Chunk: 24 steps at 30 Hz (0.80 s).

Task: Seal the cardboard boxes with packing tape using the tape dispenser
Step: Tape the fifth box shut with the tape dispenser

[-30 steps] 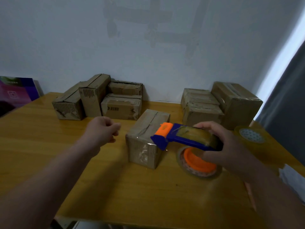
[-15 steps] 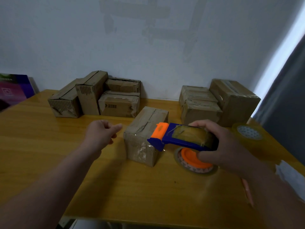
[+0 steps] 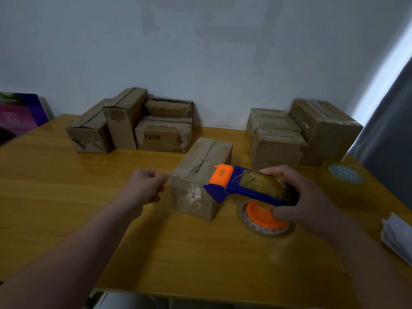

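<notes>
A small cardboard box (image 3: pixel 200 161) stands mid-table, its top flaps closed along a centre seam and shiny tape on its near face. My right hand (image 3: pixel 312 201) grips the blue and orange tape dispenser (image 3: pixel 229 186) just right of the box. The dispenser's orange nose is at the box's near right top corner. Its orange-hubbed tape roll (image 3: pixel 265 221) hangs just above the table. My left hand (image 3: pixel 142 188) hovers close to the box's left side with fingers curled. I see nothing in it.
Several cardboard boxes (image 3: pixel 124 123) are stacked at the back left against the wall, and more boxes (image 3: pixel 276 139) at the back right. A spare tape roll (image 3: pixel 343 177) lies at the right edge, with white paper (image 3: pixel 396 235) nearer me. The wooden table (image 3: pixel 66 197) ends close in front.
My left hand has curled its fingers tighter beside the box. The dispenser stays at the box's right corner, and the view has shifted slightly.
</notes>
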Each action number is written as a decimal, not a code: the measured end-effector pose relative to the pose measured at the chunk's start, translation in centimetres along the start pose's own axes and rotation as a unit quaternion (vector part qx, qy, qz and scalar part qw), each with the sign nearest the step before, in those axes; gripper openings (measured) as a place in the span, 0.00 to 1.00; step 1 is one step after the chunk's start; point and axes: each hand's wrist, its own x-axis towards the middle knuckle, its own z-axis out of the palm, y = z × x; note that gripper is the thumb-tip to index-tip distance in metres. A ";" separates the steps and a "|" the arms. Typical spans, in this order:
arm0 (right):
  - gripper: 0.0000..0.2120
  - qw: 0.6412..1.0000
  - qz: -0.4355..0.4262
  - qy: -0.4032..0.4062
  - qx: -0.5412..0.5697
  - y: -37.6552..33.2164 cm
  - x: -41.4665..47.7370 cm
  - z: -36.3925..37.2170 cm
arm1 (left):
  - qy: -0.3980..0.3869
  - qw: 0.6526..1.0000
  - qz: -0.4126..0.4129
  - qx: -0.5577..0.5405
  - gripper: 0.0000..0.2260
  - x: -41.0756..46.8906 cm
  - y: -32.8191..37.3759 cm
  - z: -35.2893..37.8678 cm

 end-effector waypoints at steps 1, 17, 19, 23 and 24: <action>0.32 1.000 0.000 0.001 0.003 0.1 0.0 0.1 | -0.007 1.000 -0.007 -0.008 0.08 -0.1 0.0 0.1; 0.30 0.999 -0.002 0.037 0.018 0.2 -0.6 1.1 | 0.003 0.994 0.065 -0.091 0.16 -3.0 0.6 1.1; 0.30 0.999 0.001 0.041 0.017 0.4 -0.5 1.3 | -0.015 0.995 0.079 -0.061 0.22 -4.0 0.4 1.7; 0.31 0.999 0.008 0.037 0.013 0.7 -0.3 1.6 | -0.041 0.997 0.065 -0.006 0.33 -4.2 -0.1 1.7; 0.31 0.999 0.010 0.035 0.014 0.6 -0.3 1.6 | -0.058 0.996 0.064 0.008 0.35 -4.1 -0.1 1.6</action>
